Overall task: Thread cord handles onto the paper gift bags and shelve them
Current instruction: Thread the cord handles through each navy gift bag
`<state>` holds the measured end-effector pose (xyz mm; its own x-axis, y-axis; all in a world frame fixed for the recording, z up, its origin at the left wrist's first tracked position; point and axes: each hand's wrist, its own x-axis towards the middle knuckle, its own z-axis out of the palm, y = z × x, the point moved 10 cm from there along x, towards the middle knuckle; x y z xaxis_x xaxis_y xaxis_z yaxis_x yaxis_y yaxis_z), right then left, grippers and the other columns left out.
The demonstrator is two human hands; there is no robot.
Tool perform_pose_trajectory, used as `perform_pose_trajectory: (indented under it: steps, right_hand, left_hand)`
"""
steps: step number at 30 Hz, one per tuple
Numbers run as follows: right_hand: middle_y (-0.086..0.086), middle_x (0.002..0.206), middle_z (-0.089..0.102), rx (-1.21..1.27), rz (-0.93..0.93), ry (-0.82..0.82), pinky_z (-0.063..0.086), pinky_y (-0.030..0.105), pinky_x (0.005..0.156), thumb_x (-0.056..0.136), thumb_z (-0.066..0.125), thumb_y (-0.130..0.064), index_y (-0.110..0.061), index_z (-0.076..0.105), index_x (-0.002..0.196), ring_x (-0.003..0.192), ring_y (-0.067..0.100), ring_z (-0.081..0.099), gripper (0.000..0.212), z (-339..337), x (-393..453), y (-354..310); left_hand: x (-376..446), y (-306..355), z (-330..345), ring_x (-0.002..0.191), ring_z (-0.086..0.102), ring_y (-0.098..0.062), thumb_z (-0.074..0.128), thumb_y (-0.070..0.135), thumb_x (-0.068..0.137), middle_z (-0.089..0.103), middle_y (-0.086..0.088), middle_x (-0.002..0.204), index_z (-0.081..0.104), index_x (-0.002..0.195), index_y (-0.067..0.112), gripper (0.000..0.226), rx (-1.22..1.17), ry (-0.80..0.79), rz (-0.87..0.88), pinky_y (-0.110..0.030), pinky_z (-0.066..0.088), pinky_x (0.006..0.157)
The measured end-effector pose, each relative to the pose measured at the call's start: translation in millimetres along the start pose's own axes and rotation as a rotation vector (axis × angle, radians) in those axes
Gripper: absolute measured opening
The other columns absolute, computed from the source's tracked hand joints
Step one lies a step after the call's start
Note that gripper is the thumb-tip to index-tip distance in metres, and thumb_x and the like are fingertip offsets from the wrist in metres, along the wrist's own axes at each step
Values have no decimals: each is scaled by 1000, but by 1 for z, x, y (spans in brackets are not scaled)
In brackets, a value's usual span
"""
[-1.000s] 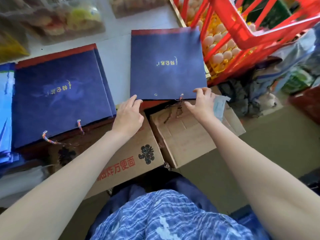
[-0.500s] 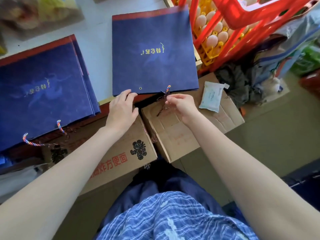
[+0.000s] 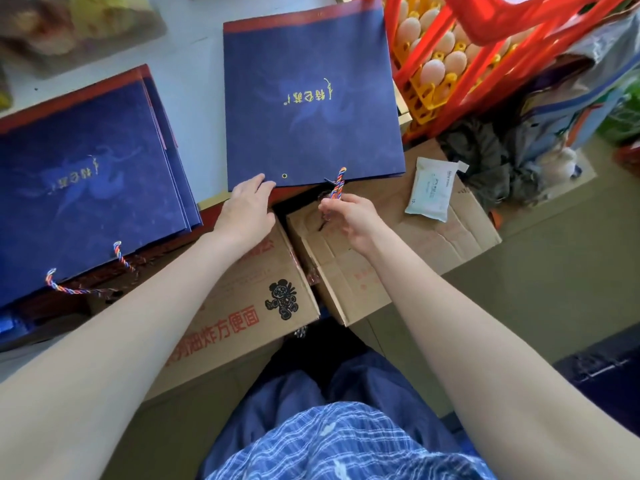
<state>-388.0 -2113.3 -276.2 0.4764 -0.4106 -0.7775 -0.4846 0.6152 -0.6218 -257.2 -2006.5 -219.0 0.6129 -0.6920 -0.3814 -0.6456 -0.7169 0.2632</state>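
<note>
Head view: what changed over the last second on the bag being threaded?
The right hand left the blue bag's near edge and now pinches the multicoloured cord, drawing it out of the right-hand eyelet toward the person. The left hand stayed flat on the bag's near edge. The left eyelet is still empty; the stack of bags is unchanged.

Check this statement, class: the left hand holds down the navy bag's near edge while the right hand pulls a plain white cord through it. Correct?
Not quite. In the head view the cord is multicoloured, twisted red, blue and yellow, not white. The left hand does hold down the navy bag while the right hand pulls it.
</note>
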Motion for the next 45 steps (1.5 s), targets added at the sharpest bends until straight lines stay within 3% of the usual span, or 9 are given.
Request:
perform_pose_trajectory:
  steps: [7, 10, 23, 27, 31, 34, 37, 41, 45]
  right_hand:
    - [-1, 57, 46, -107, -233, 226, 24, 14, 41, 90, 55, -6, -4, 64, 81, 31, 1, 29, 12, -72, -32, -53]
    - [-12, 45, 45, -328, -403, 326, 26, 18, 47, 88, 59, -13, -14, 60, 61, 33, 1, 33, 27, -81, -47, -97]
    - [10, 66, 60, -20, -959, 39, 37, 22, 43, 91, 47, 4, 0, 63, 89, 43, 12, 42, 17, -6, -161, -244]
    - [11, 75, 64, 5, -1011, -99, 43, 24, 52, 97, 43, -7, -3, 61, 93, 54, 13, 52, 19, 24, -169, -249]
    - [8, 98, 67, -184, -641, -144, 47, 20, 59, 102, 35, -23, -9, 59, 107, 74, 13, 59, 28, 56, -99, -186]
    - [11, 95, 70, -563, -563, -9, 44, 16, 57, 96, 45, -14, -12, 62, 99, 56, -1, 55, 17, 49, -41, -136]
    - [5, 76, 70, -534, -536, 42, 40, 12, 52, 89, 57, -10, -13, 63, 85, 44, -4, 48, 7, 38, -13, -108]
    - [6, 82, 71, -476, -515, -24, 36, 12, 53, 92, 55, -15, -13, 62, 86, 48, -3, 46, 9, 48, 3, -94]
    - [1, 99, 70, -819, -673, -69, 41, 23, 78, 90, 54, -10, -13, 64, 100, 86, 10, 57, 15, 63, 4, -98]
  left_hand:
    - [15, 13, -1, 121, 30, -38, 50, 13, 94, 27, -22, 138, 22, 145, 16, 59, 189, 12, -98, -38, 43, 86]
    - [17, 18, 3, 122, 28, -39, 52, 8, 92, 23, -23, 139, 14, 148, 17, 68, 242, -6, -132, -36, 45, 85]
    - [-8, 18, 7, 142, 6, -35, 44, 7, 93, 2, -17, 155, 8, 150, 23, 70, 130, -185, -71, -43, 31, 107]
    - [-21, 6, -10, 132, 30, -31, 46, 8, 91, 30, -15, 146, 40, 139, 14, 48, -202, 17, -86, -36, 33, 105]
    - [-36, -11, -18, 121, 44, -29, 47, 10, 92, 46, -15, 133, 50, 130, 10, 38, -395, 170, -172, -32, 36, 99]
    - [-37, -14, -18, 121, 45, -26, 47, 9, 93, 48, -11, 131, 51, 129, 10, 37, -393, 219, -141, -30, 36, 99]
    - [-30, -26, -10, 115, 52, -22, 48, 9, 92, 53, -8, 127, 55, 126, 12, 35, -529, 212, -248, -27, 39, 95]
    - [-31, -35, 35, 99, 61, -18, 50, 3, 92, 60, -9, 114, 55, 121, 5, 29, -1439, 49, -709, -25, 53, 78]
    - [-21, -23, 40, 96, 61, -18, 47, -3, 90, 60, -11, 98, 53, 108, -1, 20, -1796, 29, -826, -23, 49, 80]
